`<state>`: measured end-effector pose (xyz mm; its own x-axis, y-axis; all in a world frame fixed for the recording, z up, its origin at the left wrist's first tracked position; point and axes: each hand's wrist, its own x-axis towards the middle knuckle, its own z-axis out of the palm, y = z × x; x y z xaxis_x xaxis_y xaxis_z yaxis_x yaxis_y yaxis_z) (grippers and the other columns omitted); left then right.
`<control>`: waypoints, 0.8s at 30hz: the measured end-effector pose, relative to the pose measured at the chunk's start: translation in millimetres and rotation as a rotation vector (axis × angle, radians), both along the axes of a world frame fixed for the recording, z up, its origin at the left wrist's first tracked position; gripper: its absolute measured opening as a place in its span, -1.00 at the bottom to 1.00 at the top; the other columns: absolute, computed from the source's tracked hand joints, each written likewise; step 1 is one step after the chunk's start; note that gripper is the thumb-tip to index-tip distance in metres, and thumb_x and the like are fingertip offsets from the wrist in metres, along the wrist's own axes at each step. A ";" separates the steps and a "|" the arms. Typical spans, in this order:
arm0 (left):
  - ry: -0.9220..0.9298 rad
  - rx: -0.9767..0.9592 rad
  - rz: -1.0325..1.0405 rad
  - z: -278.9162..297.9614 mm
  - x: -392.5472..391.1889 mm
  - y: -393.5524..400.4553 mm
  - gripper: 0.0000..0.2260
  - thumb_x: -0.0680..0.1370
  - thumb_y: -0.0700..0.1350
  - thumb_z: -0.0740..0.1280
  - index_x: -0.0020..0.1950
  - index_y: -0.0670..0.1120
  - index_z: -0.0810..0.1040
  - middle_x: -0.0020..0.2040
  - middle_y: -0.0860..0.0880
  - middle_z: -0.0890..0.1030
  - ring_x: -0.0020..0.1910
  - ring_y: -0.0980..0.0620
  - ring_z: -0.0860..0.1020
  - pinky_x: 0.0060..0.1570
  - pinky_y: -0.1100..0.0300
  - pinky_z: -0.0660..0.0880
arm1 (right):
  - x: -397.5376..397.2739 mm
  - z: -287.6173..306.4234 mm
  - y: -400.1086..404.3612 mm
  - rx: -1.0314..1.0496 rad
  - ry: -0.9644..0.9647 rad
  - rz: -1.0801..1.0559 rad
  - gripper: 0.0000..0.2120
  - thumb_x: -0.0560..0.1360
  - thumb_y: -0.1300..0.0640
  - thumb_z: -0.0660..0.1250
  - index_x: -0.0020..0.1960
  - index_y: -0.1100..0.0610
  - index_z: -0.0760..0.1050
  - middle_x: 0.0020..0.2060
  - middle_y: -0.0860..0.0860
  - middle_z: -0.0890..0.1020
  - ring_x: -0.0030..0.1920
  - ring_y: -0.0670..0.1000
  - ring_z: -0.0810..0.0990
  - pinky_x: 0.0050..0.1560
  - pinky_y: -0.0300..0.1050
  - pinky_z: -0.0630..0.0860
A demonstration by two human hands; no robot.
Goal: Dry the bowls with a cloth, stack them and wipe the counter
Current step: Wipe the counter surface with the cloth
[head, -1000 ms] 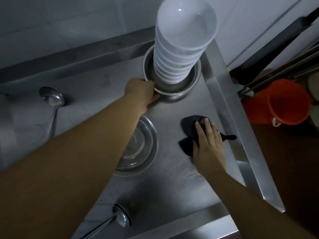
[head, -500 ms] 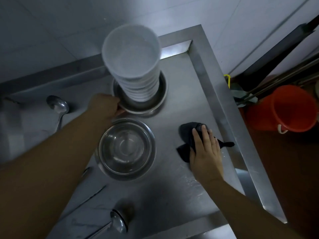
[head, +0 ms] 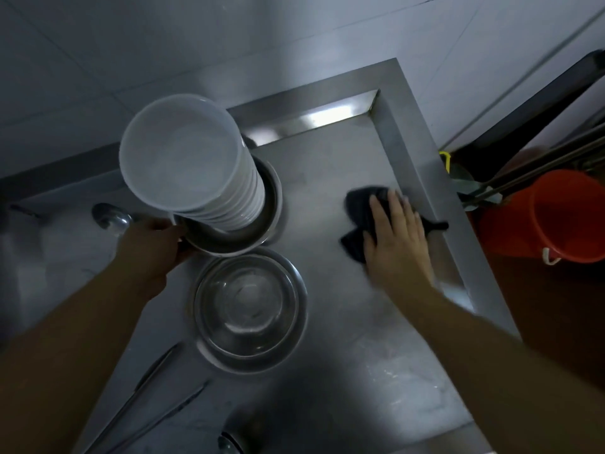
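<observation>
A tall stack of white bowls (head: 183, 158) stands inside a steel bowl (head: 268, 204) on the steel counter (head: 327, 165). My left hand (head: 150, 250) grips the left rim of that steel bowl. In front of it sits a second, empty steel bowl (head: 248, 309). My right hand (head: 396, 237) presses flat, fingers straight, on a dark cloth (head: 360, 204) lying on the counter near the raised right edge (head: 412, 165).
A ladle (head: 109, 217) lies at the left behind my left hand, and long utensil handles (head: 154, 381) and another ladle (head: 229, 444) lie near the front. An orange bucket (head: 556, 217) stands on the floor to the right, by dark poles.
My left hand has dragged the steel bowl with the white stack leftward, away from the back right corner. My right hand has slid the cloth farther toward the back and the right edge.
</observation>
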<state>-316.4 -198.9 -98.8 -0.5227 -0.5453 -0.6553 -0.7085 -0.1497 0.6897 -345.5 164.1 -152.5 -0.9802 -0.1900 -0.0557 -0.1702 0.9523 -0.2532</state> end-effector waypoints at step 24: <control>0.079 0.054 -0.018 -13.5 11.5 -15.5 -0.70 0.61 -0.28 0.43 0.33 -0.10 0.63 0.26 -0.13 0.69 0.20 -0.13 0.70 0.22 -0.17 0.64 | -131.1 -5.8 -71.9 -0.070 -0.002 0.051 -0.41 0.72 -0.01 0.13 0.70 0.07 0.09 0.69 0.16 0.08 0.67 0.27 0.05 0.65 0.23 0.05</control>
<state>-304.9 -214.4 -112.3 -0.5831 -0.5006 -0.6399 -0.6551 -0.1761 0.7347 -476.6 92.3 -158.3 -0.9690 -0.2435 -0.0423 -0.2178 0.9223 -0.3193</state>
